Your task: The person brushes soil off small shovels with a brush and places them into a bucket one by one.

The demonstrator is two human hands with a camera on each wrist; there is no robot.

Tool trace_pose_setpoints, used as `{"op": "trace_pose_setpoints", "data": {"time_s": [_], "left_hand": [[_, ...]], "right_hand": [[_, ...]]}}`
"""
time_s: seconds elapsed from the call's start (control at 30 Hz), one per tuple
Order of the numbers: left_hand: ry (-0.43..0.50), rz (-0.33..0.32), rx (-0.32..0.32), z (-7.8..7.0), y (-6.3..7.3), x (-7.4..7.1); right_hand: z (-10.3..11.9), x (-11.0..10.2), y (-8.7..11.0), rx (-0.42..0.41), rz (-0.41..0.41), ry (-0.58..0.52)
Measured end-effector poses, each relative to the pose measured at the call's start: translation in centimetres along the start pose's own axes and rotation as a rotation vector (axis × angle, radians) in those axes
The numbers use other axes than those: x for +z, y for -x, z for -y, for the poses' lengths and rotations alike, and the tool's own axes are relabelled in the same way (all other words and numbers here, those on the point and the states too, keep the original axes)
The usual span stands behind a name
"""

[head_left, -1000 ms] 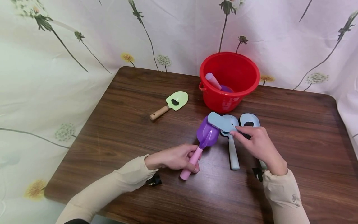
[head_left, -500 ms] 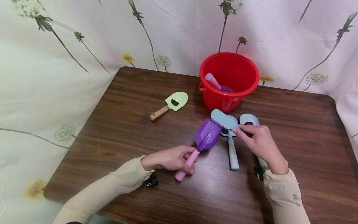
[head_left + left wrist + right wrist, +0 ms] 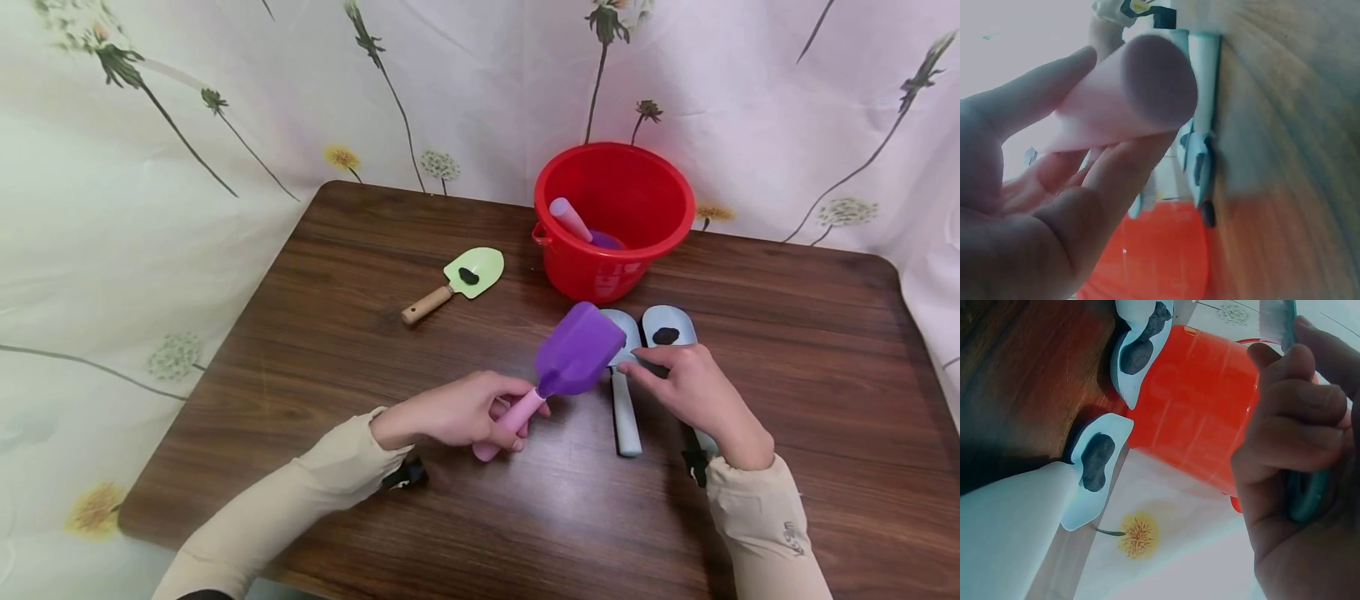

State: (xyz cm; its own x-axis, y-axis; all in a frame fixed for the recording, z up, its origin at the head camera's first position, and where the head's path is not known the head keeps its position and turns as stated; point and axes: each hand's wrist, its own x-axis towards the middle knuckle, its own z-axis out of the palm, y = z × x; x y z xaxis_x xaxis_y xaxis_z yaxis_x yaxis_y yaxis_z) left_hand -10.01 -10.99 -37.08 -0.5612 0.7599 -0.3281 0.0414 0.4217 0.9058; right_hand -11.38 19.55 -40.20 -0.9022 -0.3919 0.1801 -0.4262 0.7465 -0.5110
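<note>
My left hand (image 3: 465,408) grips the pink handle of a purple scoop (image 3: 581,346), raised over the table with its blade toward the bucket. The butt of that pink handle (image 3: 1160,81) faces the left wrist camera. In my right hand (image 3: 693,396) is a small light-blue brush (image 3: 1277,322), bristles showing at the top of the right wrist view; the scoop's blade hides its head in the head view. Below my hands lie two light-blue scoops: a left one (image 3: 626,417), partly covered by the purple scoop, and a right one (image 3: 667,317), each bearing dark lumps.
A red bucket (image 3: 592,279) stands at the back with another pink-handled purple scoop (image 3: 572,221) inside. Left of it lies a green trowel (image 3: 486,265) with a wooden handle and a dark lump. A flowered cloth (image 3: 465,83) hangs behind the brown table (image 3: 300,333).
The purple scoop has turned over and tilted to the right in my left hand. The brush, earlier visible against the scoop's edge, is now behind its blade. My right hand has barely moved.
</note>
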Motion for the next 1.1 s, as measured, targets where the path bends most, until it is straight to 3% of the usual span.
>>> {"op": "trace_pose_setpoints", "data": {"time_s": [0.3,0.47,0.67,0.8,1.1], "left_hand": [[0.077,-0.203,0.098,-1.4,-0.8,-1.7],[0.099,-0.332,0.103,-2.5,-1.0,-3.2],[0.25,-0.424,0.1,-4.0,-1.4,-4.9],[0.326,-0.44,0.127,-4.5,-2.2,-5.7],[0.49,-0.343,0.123,-4.9,-4.5,-6.2]], "right_hand": [[-0.1,0.3,-0.1,-0.044,0.012,0.022],[0.3,0.1,-0.2,-0.041,0.038,0.02],[0.4,-0.2,-0.3,-0.044,0.033,0.023],[0.3,-0.1,-0.4,-0.044,0.038,0.033],[0.4,-0.2,-0.7,-0.018,0.068,0.03]]}}
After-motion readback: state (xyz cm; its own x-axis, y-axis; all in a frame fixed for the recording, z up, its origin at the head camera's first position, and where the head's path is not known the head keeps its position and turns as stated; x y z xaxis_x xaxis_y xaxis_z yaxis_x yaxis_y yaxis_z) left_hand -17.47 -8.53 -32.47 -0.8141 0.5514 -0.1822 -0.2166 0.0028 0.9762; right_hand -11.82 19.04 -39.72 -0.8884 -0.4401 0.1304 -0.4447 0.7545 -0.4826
